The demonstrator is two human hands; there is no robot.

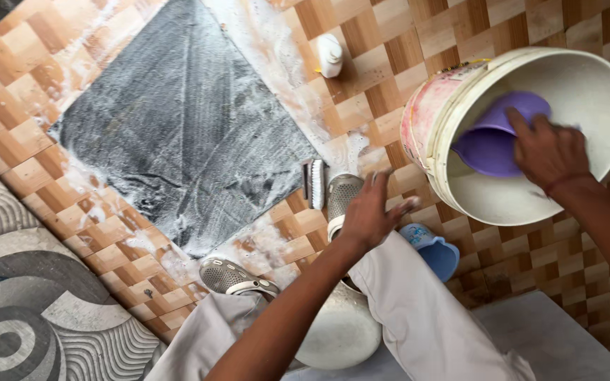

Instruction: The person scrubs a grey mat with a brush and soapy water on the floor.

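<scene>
— Two big things fill the floor, don't they?
— Yes: a dark soapy mat [185, 120] spread flat on the brown checkered tiles [30, 77], with foam around its edges, and a white bucket [460, 190] to the right of it, tipped so its mouth faces the camera

— What's next in size?
— A grey patterned rug [22, 310] at the lower left, then the person's pale trousers [418, 310] and a round metal bowl [340, 331] between the knees

— And the hands?
— The right hand [548, 152] is inside the bucket, fingers curled around the rim of a purple scoop [492, 137], gripping it against the inner wall. The left hand [372, 212] hangs over the floor, loosely spread and holding nothing, just above a grey clog [342, 197]

— Smaller bits?
— A second grey clog [234, 276] sits near the mat's lower corner, a blue cup [432, 250] lies beside the right leg below the bucket, a scrubbing brush [315, 183] rests at the mat's right corner, touching the foam, and a small white bottle [330, 55] stands on the tiles beyond the mat
</scene>
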